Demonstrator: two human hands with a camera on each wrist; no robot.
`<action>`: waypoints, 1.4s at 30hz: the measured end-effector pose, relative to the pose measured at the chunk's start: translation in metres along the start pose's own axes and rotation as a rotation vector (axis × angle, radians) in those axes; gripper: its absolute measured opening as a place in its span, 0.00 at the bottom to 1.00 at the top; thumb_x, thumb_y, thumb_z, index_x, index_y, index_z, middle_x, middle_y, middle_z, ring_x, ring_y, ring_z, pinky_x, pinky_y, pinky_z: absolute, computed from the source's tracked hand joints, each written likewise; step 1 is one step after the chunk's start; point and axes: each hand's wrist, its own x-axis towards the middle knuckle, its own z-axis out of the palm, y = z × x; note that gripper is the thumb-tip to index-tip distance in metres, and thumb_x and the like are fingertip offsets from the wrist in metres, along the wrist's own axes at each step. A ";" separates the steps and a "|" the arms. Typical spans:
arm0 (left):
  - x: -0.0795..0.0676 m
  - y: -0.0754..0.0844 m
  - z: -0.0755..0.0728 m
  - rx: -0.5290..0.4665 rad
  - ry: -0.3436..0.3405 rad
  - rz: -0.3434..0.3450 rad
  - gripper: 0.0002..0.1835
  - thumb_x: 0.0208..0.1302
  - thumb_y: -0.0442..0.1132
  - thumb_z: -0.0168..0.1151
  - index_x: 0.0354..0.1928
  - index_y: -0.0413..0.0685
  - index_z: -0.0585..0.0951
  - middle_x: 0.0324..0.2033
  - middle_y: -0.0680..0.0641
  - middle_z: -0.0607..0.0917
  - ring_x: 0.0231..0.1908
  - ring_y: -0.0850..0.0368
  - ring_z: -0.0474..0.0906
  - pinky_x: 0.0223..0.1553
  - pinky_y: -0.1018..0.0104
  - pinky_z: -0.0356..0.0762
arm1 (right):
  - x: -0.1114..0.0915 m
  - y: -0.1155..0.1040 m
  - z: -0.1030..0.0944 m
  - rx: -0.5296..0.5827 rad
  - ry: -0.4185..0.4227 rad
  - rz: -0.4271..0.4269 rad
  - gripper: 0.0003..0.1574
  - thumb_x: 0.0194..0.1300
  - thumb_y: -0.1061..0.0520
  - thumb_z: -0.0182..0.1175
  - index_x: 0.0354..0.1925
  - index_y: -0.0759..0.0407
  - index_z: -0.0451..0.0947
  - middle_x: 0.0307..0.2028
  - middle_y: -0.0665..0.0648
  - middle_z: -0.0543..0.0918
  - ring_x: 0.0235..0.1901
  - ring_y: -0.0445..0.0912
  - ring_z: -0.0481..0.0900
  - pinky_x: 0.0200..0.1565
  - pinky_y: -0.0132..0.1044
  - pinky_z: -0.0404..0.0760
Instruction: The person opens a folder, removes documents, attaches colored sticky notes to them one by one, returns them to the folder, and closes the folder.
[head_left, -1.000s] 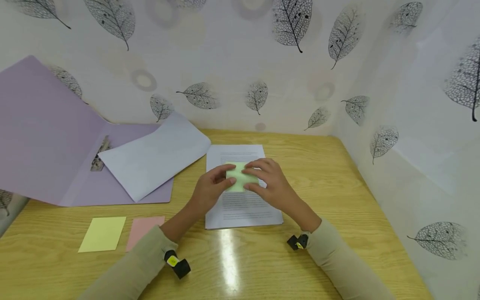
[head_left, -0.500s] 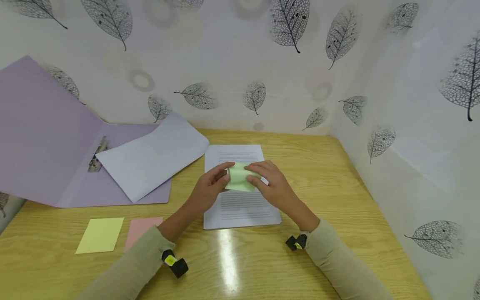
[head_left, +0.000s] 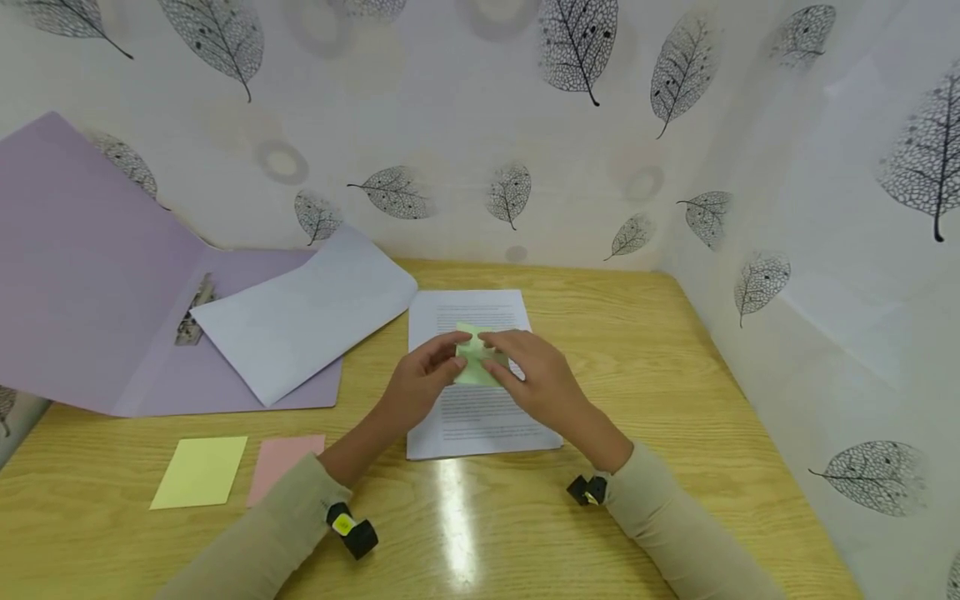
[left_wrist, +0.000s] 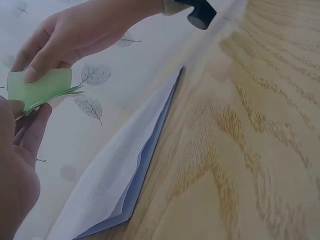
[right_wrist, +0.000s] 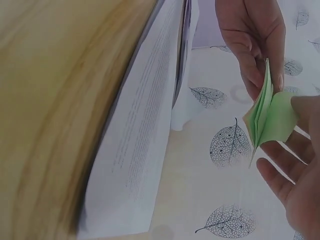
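A small pad of light green sticky notes [head_left: 470, 374] is held between both hands, above a stack of printed sheets [head_left: 483, 427]. My left hand [head_left: 414, 382] pinches the pad's left side between thumb and fingers. From the other side, my right hand [head_left: 546, 377] pinches a top note by its edge. That note bends away from the rest in the right wrist view, where several thin layers of the green pad [right_wrist: 265, 117] fan apart. In the left wrist view, the right thumb lies on the face of the green note [left_wrist: 50, 86].
An open purple folder [head_left: 82, 275] with a metal clip [head_left: 193, 312] lies at the left, a blank white sheet [head_left: 307, 312] slanting across it. Yellow [head_left: 200, 472] and pink [head_left: 285, 462] paper squares lie on the wooden table [head_left: 637, 333]. Leaf-patterned walls [head_left: 450, 108] border the back and right.
The right hand's fingers have shifted left over the green pad, and the note under them has gone from flat to bent. The left hand keeps its grip in nearly the same place.
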 end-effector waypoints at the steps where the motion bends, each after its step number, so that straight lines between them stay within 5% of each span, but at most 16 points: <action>1: 0.000 0.000 0.000 -0.002 0.000 -0.006 0.22 0.76 0.45 0.57 0.69 0.63 0.73 0.52 0.46 0.84 0.45 0.55 0.80 0.51 0.43 0.80 | 0.000 0.000 0.000 0.016 0.002 0.015 0.26 0.67 0.59 0.66 0.63 0.58 0.77 0.45 0.55 0.85 0.43 0.46 0.84 0.43 0.43 0.83; 4: -0.001 0.001 0.001 -0.013 0.000 -0.015 0.27 0.76 0.43 0.57 0.73 0.67 0.68 0.51 0.45 0.84 0.40 0.56 0.78 0.46 0.51 0.81 | 0.000 0.000 -0.001 0.063 0.006 0.035 0.26 0.71 0.64 0.61 0.65 0.58 0.75 0.42 0.54 0.84 0.34 0.42 0.80 0.33 0.38 0.81; 10: -0.002 0.001 0.003 -0.021 0.003 -0.005 0.34 0.76 0.37 0.56 0.77 0.67 0.60 0.51 0.43 0.85 0.33 0.57 0.74 0.34 0.67 0.75 | -0.001 0.005 -0.002 0.119 0.057 0.003 0.22 0.69 0.71 0.59 0.59 0.61 0.81 0.44 0.57 0.84 0.32 0.42 0.75 0.32 0.32 0.76; 18: -0.001 -0.001 0.003 -0.035 0.018 0.009 0.32 0.75 0.35 0.56 0.77 0.64 0.62 0.52 0.42 0.86 0.39 0.59 0.81 0.40 0.63 0.82 | 0.000 0.015 -0.004 0.157 0.145 0.062 0.14 0.65 0.73 0.61 0.47 0.64 0.87 0.44 0.58 0.84 0.40 0.47 0.82 0.39 0.32 0.81; 25: -0.002 -0.002 0.003 -0.044 0.030 -0.015 0.32 0.75 0.36 0.56 0.77 0.62 0.62 0.53 0.42 0.86 0.41 0.58 0.81 0.45 0.61 0.84 | 0.000 0.021 -0.010 0.219 0.176 0.136 0.13 0.68 0.71 0.60 0.47 0.64 0.86 0.44 0.59 0.84 0.31 0.42 0.74 0.36 0.25 0.74; 36: -0.001 -0.004 0.007 -0.037 0.049 -0.021 0.30 0.75 0.36 0.57 0.76 0.61 0.65 0.41 0.43 0.83 0.25 0.63 0.65 0.32 0.66 0.74 | -0.005 0.029 -0.024 0.337 0.223 0.377 0.12 0.72 0.64 0.60 0.49 0.59 0.86 0.44 0.56 0.84 0.31 0.41 0.70 0.32 0.26 0.70; 42: -0.001 -0.003 0.004 -0.016 0.097 -0.016 0.31 0.74 0.35 0.57 0.75 0.61 0.66 0.39 0.45 0.82 0.26 0.64 0.66 0.29 0.72 0.71 | -0.003 0.033 -0.028 0.365 0.234 0.459 0.12 0.71 0.64 0.61 0.50 0.57 0.86 0.44 0.55 0.84 0.35 0.40 0.75 0.35 0.26 0.74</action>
